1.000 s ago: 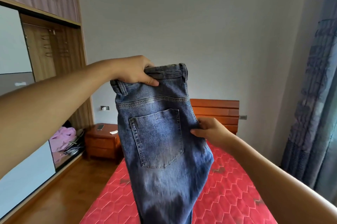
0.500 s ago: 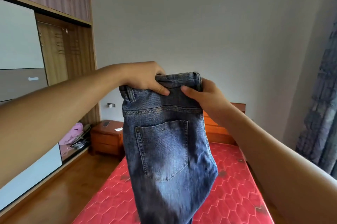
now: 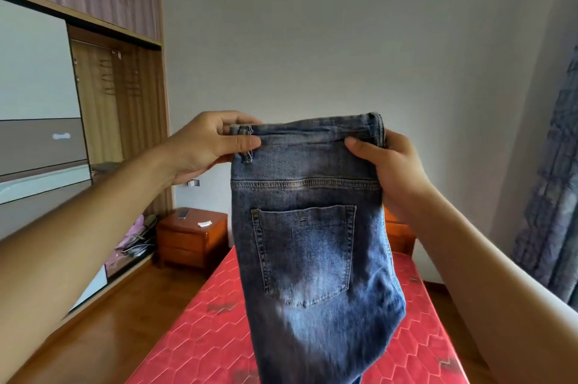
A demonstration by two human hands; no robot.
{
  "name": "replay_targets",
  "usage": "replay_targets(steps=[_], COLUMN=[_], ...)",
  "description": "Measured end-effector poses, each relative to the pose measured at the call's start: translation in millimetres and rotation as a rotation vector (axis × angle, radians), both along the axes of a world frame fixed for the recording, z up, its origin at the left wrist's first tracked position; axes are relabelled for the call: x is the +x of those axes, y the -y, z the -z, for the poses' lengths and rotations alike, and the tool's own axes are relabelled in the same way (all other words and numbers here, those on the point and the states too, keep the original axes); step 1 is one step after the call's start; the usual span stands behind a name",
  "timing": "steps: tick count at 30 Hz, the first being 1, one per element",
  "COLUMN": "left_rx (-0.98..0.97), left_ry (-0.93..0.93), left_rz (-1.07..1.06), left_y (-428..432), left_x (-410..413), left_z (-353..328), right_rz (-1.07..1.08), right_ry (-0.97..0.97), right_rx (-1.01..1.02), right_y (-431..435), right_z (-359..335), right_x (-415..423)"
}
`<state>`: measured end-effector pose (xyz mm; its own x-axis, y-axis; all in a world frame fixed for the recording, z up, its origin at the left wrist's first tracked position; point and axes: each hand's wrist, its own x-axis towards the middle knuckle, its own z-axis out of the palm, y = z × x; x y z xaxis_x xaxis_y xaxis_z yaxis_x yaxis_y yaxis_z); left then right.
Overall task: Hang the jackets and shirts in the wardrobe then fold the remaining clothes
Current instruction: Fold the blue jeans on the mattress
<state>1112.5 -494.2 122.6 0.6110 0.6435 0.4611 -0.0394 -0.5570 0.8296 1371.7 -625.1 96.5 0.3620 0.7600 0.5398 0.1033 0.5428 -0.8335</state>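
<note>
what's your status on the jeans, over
Both hands on the waistband, left hand and right hand each pinching a corner. Blue jeans held up, one back pocket showing, legs hanging over the red mattress. Nothing in the way.

No text, brand, number or sign can be read here. The jeans (image 3: 312, 258) show only stitching on the waistband and back pocket, with no legible tag or patch. A white slip (image 3: 205, 224) lies on the nightstand (image 3: 190, 246), too small to tell whether it carries any writing. The pale mark (image 3: 61, 135) on the wardrobe door (image 3: 40, 149) is blurred and cannot be made out as lettering.
</note>
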Motion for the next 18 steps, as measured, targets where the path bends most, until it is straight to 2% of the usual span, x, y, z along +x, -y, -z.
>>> replay_targets(steps=[4,9,15,18], left_rx=[0.028,0.06,0.029,0.069], left_ry=[0.247,0.309,0.262,0.094], left_rz=[-0.015,-0.021,-0.002,-0.003], left_y=[26.1,23.6,3.1,-23.9], left_x=[6.1,4.0,12.1,12.6], left_z=[-9.3,-25.7,-1.2,30.0], right_rz=[0.005,0.005,0.053,0.048], right_ry=[0.005,-0.004,-0.018,0.009], right_rx=[0.075,0.123,0.01,-0.129], right_y=[23.9,38.4,14.5,-7.0], right_z=[-20.5,-34.6,-12.2,20.2], right_x=[-6.0,-15.0,-11.8,-1.5])
